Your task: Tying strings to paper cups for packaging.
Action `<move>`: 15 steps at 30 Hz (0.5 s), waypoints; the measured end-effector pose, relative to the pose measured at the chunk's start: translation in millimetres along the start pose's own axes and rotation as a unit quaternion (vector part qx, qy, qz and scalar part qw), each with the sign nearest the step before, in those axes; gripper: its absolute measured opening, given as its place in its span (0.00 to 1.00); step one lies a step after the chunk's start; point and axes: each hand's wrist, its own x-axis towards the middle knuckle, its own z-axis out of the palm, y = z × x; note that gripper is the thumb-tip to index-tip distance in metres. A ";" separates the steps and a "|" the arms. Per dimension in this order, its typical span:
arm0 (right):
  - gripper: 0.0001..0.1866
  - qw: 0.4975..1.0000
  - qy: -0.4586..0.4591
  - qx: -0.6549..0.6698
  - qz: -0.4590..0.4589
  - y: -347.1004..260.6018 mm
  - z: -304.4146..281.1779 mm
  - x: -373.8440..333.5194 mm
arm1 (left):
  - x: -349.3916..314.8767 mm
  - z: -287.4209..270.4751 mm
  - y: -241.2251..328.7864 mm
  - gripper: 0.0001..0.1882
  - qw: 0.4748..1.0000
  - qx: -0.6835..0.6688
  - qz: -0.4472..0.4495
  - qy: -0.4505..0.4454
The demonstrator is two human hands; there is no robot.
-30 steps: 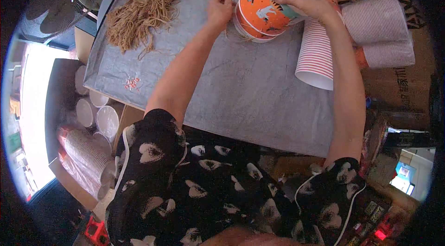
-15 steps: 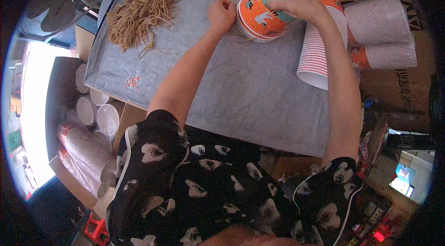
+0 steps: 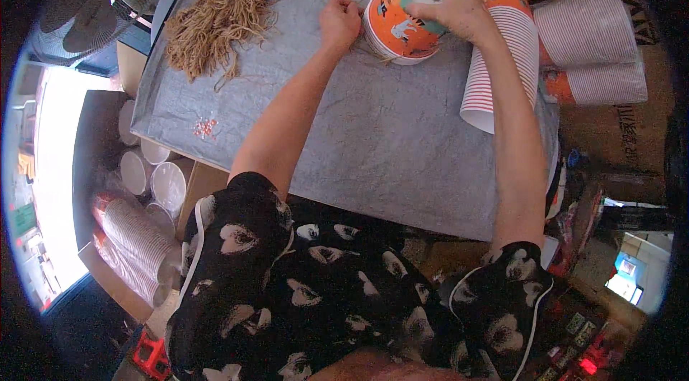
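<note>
An orange paper tub (image 3: 393,22) printed with cartoon figures stands rim-down on the grey cloth-covered table. My right hand (image 3: 453,11) grips it from above, fingers and thumb spread around its pale base. Close to the tub's left side, my left hand (image 3: 340,22) is closed with curled fingers; what it holds, if anything, is hidden. Some tan strands (image 3: 379,54) show around the tub's lower rim. Beneath my right forearm lies a long nested stack of paper tubs (image 3: 494,72) with white and red rims.
A heap of tan twine (image 3: 222,19) covers the table's far left, with small red-white bits (image 3: 206,128) nearer me. Plastic-wrapped tub stacks (image 3: 585,33) lie on cardboard at right. An open carton (image 3: 118,288) of wrapped tubs stands left, below a fan (image 3: 90,19).
The tub has shifted very slightly left and my right hand has moved a little with it. My right forearm has swung left. My left hand has barely moved.
</note>
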 end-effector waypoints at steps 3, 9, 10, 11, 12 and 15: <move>0.62 0.999 0.013 0.027 0.029 1.7 2.2 -7.1 | -4.9 -0.7 3.5 0.10 0.999 0.028 0.018 0.013; 0.62 0.999 0.035 0.003 0.002 22.8 2.6 -12.6 | -16.3 -0.9 20.7 0.11 0.996 0.050 0.071 0.029; 0.62 0.999 0.035 0.009 -0.001 7.4 7.5 -2.9 | -15.1 -5.8 17.3 0.12 0.997 0.044 0.065 0.027; 0.61 0.984 0.006 -0.092 0.154 -6.8 10.6 10.6 | -13.3 -9.8 14.7 0.12 0.997 0.037 0.060 0.025; 0.61 0.932 -0.023 -0.192 0.305 -24.8 12.7 21.7 | -13.3 -11.9 15.3 0.12 0.997 0.038 0.062 0.024; 0.59 0.905 -0.017 -0.225 0.362 -53.6 15.2 30.3 | -9.1 -13.8 15.9 0.12 0.998 0.033 0.046 0.018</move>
